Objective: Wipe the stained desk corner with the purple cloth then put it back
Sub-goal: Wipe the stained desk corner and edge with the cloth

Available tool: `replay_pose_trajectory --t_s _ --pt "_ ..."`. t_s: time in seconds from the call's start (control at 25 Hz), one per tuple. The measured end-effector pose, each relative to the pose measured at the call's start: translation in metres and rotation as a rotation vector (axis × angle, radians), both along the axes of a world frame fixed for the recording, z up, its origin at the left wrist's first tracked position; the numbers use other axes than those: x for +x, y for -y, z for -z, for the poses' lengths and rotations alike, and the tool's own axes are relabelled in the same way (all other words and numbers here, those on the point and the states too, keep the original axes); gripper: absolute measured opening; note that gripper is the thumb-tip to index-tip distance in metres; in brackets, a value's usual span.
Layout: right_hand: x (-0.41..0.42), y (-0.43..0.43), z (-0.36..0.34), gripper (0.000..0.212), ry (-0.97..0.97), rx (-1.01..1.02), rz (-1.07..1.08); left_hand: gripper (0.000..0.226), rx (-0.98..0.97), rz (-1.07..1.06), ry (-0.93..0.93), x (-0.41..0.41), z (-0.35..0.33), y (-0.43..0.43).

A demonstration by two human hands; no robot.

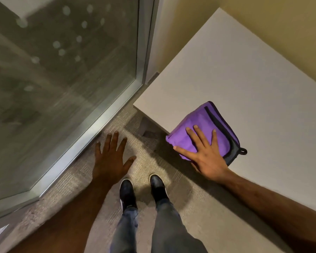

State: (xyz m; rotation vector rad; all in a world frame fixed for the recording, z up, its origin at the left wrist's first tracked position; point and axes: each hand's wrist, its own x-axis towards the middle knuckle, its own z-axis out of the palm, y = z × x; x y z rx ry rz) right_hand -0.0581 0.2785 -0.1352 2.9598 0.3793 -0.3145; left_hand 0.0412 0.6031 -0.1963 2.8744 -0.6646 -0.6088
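At desk (244,88) edge | folded purple cloth (199,125), dark trim | right hand (206,154) flat atop | left hand (111,157) spread, empty

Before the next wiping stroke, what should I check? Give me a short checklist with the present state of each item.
1. Right hand flat on the purple cloth: ok.
2. Cloth lying on the desk near its front edge: ok.
3. Cloth fully on the desk: not ok, one corner overhangs the edge.
4. Left hand free, open over the carpet: ok.
5. Stain visible on the desk corner: cannot tell.
6. Desk surface around the cloth free of objects: ok.
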Motion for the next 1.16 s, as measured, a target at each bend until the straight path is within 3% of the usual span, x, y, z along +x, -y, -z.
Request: replay_pose_trajectory --t_s 0.12,0.32,0.56,0.88,1.16 --pt "0.013 -0.006 -0.001 0.082 -0.011 -0.05 -0.017 0.088 -0.015 -0.011 -0.033 -0.005 0.01 -0.001" --pt "0.037 -0.028 -0.004 0.089 -0.12 -0.113 0.006 0.087 -0.034 -0.028 -0.033 -0.006 0.021 -0.016" --pt "0.078 -0.06 -0.006 0.082 -0.143 -0.121 0.031 0.088 -0.062 -0.087 -0.028 -0.001 0.021 -0.039" --pt "0.126 -0.094 -0.006 0.054 -0.051 -0.096 0.014 0.087 -0.071 -0.092 -0.016 -0.004 0.025 -0.069" --pt "0.15 -0.114 0.0 0.051 0.053 -0.031 0.038 0.082 -0.074 -0.065 0.018 -0.011 0.027 -0.079"
